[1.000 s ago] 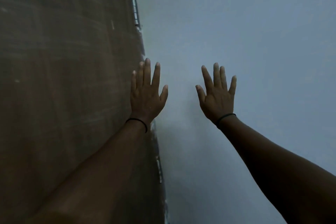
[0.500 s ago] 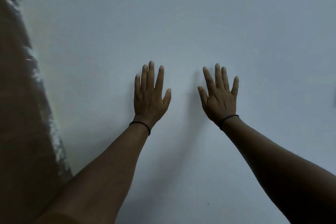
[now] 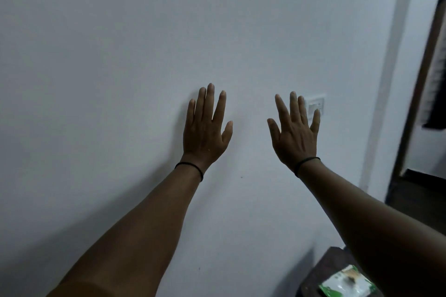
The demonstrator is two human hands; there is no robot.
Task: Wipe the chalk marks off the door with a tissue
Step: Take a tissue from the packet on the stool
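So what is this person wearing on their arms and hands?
Very little. Both forearms are bare, with no sleeves in view and no gloves. The left hand and right hand each have a thin black band round the wrist, like a hair tie or cord. No rings or watch show.

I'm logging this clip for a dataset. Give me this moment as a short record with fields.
left hand: left hand raised, fingers straight, holds nothing
right hand: right hand raised, fingers spread, holds nothing
wrists: dark band on each
background: white wall with a switch plate
lower right: green and white packet on a dark stand
tissue: none visible
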